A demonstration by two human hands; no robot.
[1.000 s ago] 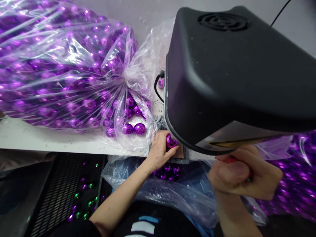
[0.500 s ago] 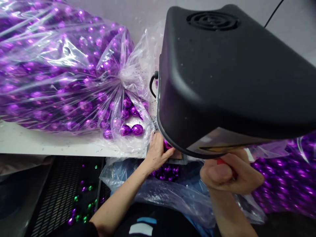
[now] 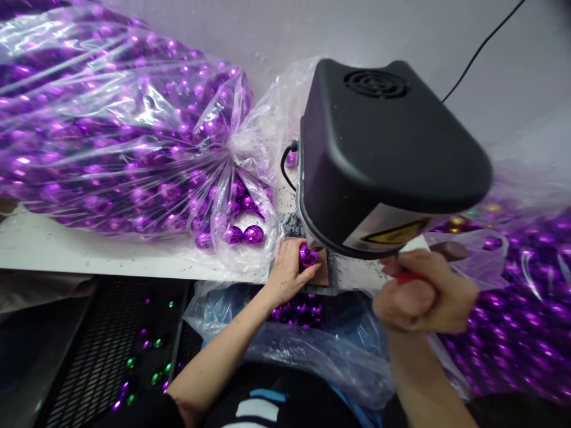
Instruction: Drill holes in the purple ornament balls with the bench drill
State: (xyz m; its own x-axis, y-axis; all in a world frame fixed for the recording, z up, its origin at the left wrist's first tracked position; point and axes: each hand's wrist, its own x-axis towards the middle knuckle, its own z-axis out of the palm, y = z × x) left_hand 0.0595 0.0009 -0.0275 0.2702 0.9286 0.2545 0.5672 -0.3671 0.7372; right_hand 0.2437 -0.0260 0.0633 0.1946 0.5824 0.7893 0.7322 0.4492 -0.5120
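A shiny purple bead sits between the thumb and fingers of my left hand, over a brown pad at the machine's base. Above and to the right of that hand looms the black machine housing, which carries a yellow warning label. My right hand is wrapped round a red handle just below the housing's front edge. Part of the handle is hidden by the fingers.
A large clear bag of purple beads lies at the left on the white table. More purple beads fill the right side. An open plastic bag hangs below the table edge, beside a black crate.
The view has shifted, so the machine looks smaller and lower. The purple bead and brown pad show more fully. My right hand still grips the handle, slightly farther right.
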